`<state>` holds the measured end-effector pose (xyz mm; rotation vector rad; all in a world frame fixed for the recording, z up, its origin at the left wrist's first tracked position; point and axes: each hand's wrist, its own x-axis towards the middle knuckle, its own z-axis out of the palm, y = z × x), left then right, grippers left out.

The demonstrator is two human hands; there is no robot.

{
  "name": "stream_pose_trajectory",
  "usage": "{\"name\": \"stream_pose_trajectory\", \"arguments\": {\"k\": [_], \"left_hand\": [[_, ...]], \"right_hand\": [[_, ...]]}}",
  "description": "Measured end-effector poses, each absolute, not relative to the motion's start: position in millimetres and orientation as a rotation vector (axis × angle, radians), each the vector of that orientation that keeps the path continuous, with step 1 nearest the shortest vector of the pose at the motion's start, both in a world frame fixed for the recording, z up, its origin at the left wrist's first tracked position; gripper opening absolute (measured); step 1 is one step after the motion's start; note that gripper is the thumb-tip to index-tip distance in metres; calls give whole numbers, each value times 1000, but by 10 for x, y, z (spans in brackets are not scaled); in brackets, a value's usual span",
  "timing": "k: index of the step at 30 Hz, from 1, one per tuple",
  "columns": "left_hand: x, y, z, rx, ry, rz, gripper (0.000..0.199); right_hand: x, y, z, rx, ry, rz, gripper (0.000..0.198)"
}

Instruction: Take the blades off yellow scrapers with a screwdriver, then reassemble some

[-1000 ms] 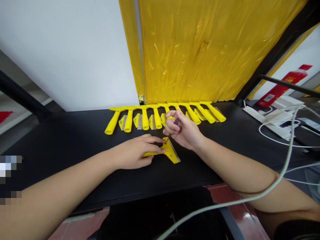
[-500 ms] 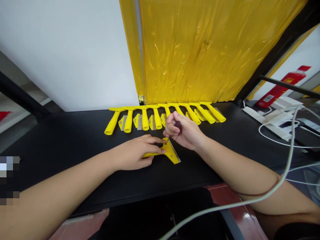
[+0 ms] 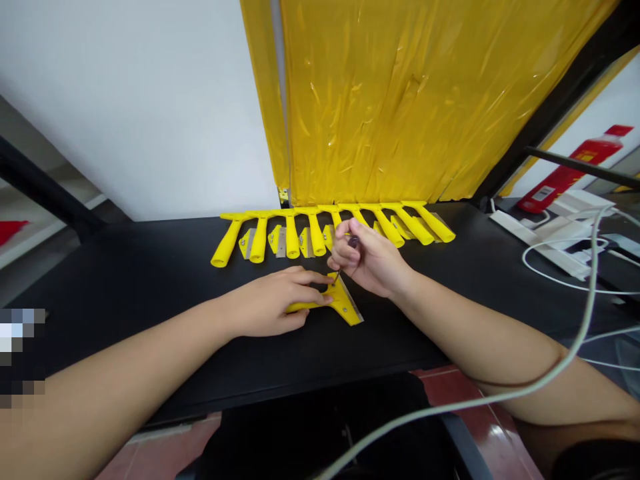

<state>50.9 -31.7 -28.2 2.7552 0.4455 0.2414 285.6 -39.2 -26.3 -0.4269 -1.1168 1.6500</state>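
Observation:
A yellow scraper [image 3: 345, 305] with a metal blade along its right edge lies flat on the black table. My left hand [image 3: 280, 300] is closed over its handle, fingers pressing it down near the head. My right hand [image 3: 367, 257] grips a screwdriver [image 3: 354, 242] by its dark handle, mostly hidden in the fingers. The thin shaft slants down to the upper screw on the scraper's head. A second screw shows lower on the head.
Behind my hands, a row of yellow scraper handles [image 3: 257, 240] with blade pieces between them lines the table's [image 3: 150, 267] back. At the right lie a red bottle [image 3: 575, 167], white plastic parts [image 3: 540, 243] and a white cable [image 3: 583, 330] crossing over my right arm.
The view has shifted slightly. Both hands stay at the scraper, and the screwdriver tip remains at the upper screw; my right hand's pose barely differs.

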Motion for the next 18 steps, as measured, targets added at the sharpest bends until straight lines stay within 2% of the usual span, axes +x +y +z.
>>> {"name": "stream_pose_trajectory", "arguments": {"k": [3, 7, 9, 18], "left_hand": [[505, -317, -282, 2752, 435, 258, 59], [506, -319, -277, 2755, 446, 254, 59], [512, -320, -274, 2756, 453, 248, 58], [512, -321, -276, 2749, 450, 251, 59]], "right_hand": [[2853, -422, -256, -412, -1083, 1668, 23], [2855, -406, -266, -444, -1099, 1593, 33], [2860, -383, -273, -459, -1123, 1558, 31], [2836, -439, -247, -468, -1065, 1625, 32]]}}
